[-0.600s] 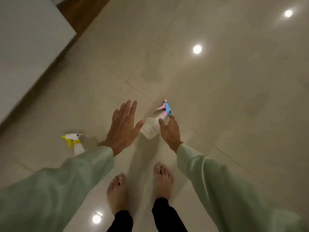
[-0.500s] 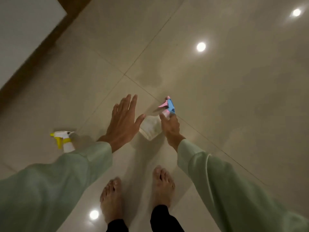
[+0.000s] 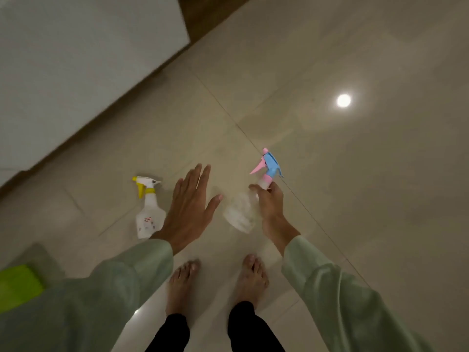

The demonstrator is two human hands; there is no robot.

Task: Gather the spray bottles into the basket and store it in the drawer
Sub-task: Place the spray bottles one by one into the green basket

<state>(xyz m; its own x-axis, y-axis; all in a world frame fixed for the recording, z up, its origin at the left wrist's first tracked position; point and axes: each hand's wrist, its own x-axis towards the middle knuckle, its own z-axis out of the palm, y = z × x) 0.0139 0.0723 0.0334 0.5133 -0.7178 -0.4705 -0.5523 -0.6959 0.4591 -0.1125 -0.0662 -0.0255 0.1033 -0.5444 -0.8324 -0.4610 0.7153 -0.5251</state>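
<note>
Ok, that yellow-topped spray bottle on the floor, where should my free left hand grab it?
Take the yellow-topped bottle by its narrow neck just under the yellow collar, coming from above. It seems to stand upright, so the neck faces your open left hand.

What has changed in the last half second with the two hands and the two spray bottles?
Mostly the view shifted: the white bottle with the yellow trigger now shows whole on the floor, and a lime-green object has appeared at lower left. The right hand still grips the clear bottle with the pink-blue trigger by its neck; the left hand stays open, empty.
</note>
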